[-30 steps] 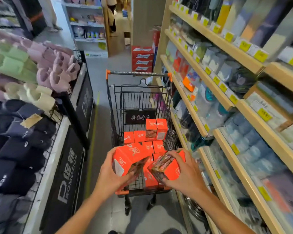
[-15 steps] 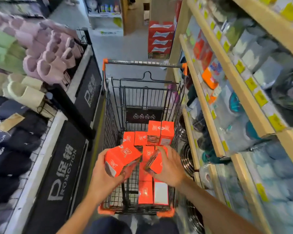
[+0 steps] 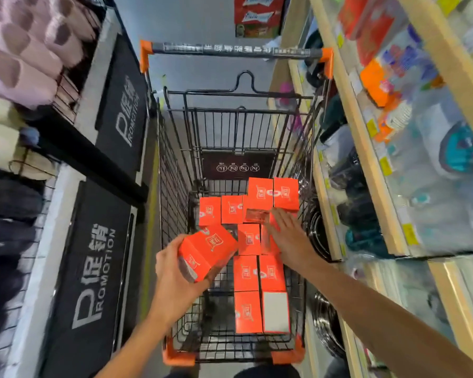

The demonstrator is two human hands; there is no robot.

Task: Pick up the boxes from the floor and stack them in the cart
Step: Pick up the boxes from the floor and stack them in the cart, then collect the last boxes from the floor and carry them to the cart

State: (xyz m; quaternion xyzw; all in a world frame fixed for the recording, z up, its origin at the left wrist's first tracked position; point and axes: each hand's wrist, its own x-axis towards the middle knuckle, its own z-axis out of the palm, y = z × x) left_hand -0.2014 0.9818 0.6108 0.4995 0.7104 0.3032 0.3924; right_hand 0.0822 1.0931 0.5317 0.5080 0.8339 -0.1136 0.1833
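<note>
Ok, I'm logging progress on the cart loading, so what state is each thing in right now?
left hand: grips an orange box, held above the cart.
held box: tilted, not yet set down.
right hand: fingers straight, resting on the stacked boxes.
stacked boxes: lying in rows inside the cart, mostly on its right side.
cart: partly filled.

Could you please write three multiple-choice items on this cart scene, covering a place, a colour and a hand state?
1. Where is the box held by the left hand?
A. over the cart
B. on a shelf
C. on the floor

2. What colour are the stacked boxes?
A. blue
B. orange-red
C. green

3. How is the right hand?
A. gripping the handle
B. clenched
C. fingers straight against the boxes

Answers: A, the box sits above the basket; B, every carton is orange-red; C, its flat fingers reach the stack.
</note>
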